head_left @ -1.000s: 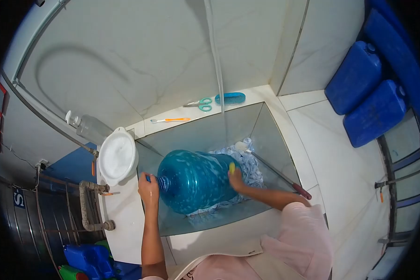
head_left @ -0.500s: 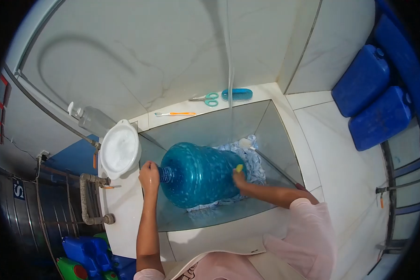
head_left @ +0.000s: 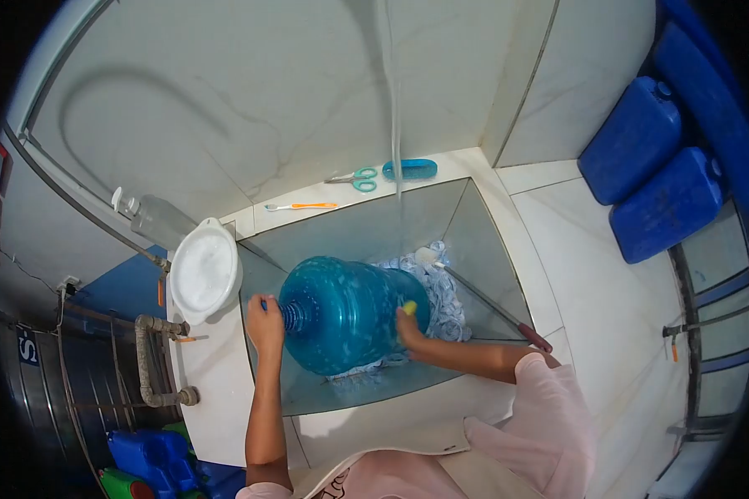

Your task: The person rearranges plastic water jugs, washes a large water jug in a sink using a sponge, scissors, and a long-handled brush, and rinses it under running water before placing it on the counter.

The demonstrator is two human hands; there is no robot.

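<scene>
A large translucent blue water jug [head_left: 341,312] lies on its side in a grey tiled basin [head_left: 308,401], its neck toward the left. My left hand [head_left: 265,322] is closed at the mouth of the jug, its fingers curled round the rim. Against the jug's side near the base, my right hand [head_left: 408,327] presses a yellow sponge [head_left: 409,308]. Whitish suds streak the jug. Under and beside it is a wet patterned cloth [head_left: 448,312]. A long-handled brush [head_left: 491,303] leans across the basin's right corner.
A white bowl of suds [head_left: 205,272] and a clear pump bottle [head_left: 162,223] stand at the left. On the back ledge lie an orange toothbrush [head_left: 302,206], scissors [head_left: 363,180] and a blue brush [head_left: 410,170]. A thin stream [head_left: 395,125] hangs over the basin. Blue jerrycans [head_left: 666,204] stand right.
My right hand and the yellow sponge have moved left along the jug, away from its base. My left hand stays at the jug's mouth. The view has shifted slightly.
</scene>
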